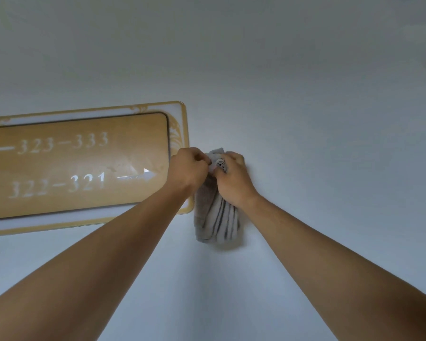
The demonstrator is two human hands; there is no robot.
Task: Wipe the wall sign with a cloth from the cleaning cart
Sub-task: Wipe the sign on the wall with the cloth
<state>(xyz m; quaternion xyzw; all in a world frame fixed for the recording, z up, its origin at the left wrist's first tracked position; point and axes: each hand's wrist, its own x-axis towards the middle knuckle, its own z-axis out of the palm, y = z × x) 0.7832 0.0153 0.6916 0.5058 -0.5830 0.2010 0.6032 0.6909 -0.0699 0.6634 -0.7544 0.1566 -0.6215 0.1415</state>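
Cloth [217, 217]: one, grey with dark stripes, bunched, hangs before white wall [305, 94] just right of sign. Looks soft, light, limp; best gripped at gathered top, where both hands hold now. Left hand [188, 169] and right hand [231, 178] both curled, pinching top of cloth. Sign [79, 166]: one, golden, looks rigid and smooth, mounted on wall. Hands: two.

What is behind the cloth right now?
Mostly bare wall; the cloth, held by left hand and right hand, hangs right of the sign, whose lower right corner is partly covered.
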